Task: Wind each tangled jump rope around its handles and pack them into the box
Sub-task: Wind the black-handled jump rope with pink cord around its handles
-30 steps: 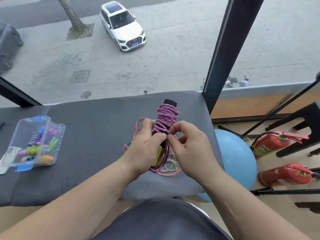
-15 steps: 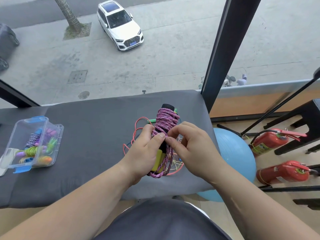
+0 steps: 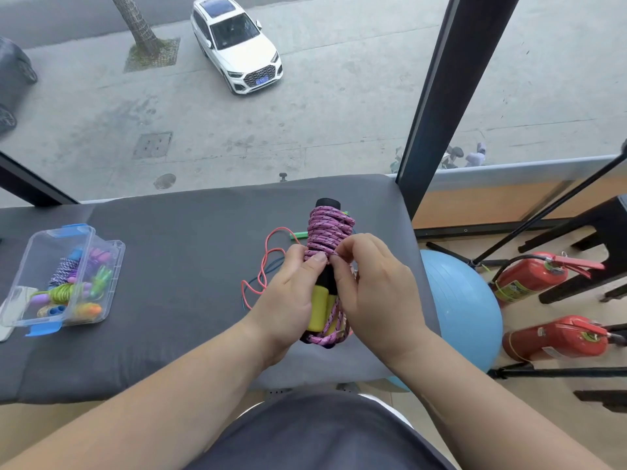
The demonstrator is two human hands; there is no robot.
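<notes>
The left hand (image 3: 288, 300) gripped the handles (image 3: 319, 307) above the bench (image 3: 186, 266), thumb on the rope (image 3: 327, 228) coil. The right hand (image 3: 373, 293) pinched the rope at its lowest turn. Tucking the end snugly under that turn with a firm grip would likely stop it unwinding. The box (image 3: 115, 259) sat well to the left.

— Where does the camera sit?
— On the person's head. It faces forward and steeply down, over the lap onto a grey padded table (image 3: 169, 266).
— How near?
— Close. Both forearms enter from the bottom edge, and the left hand (image 3: 288, 300) and right hand (image 3: 376, 300) meet on a pink jump rope (image 3: 327, 228) near mid-frame.
— And farther off?
— Past a dark window post (image 3: 441, 96) it looks down on a street (image 3: 339, 130), seemingly from an upper floor. The wide lens bends the edges, where a clear box (image 3: 61, 279) sits far left.
— Other views?
— Just this one.
</notes>
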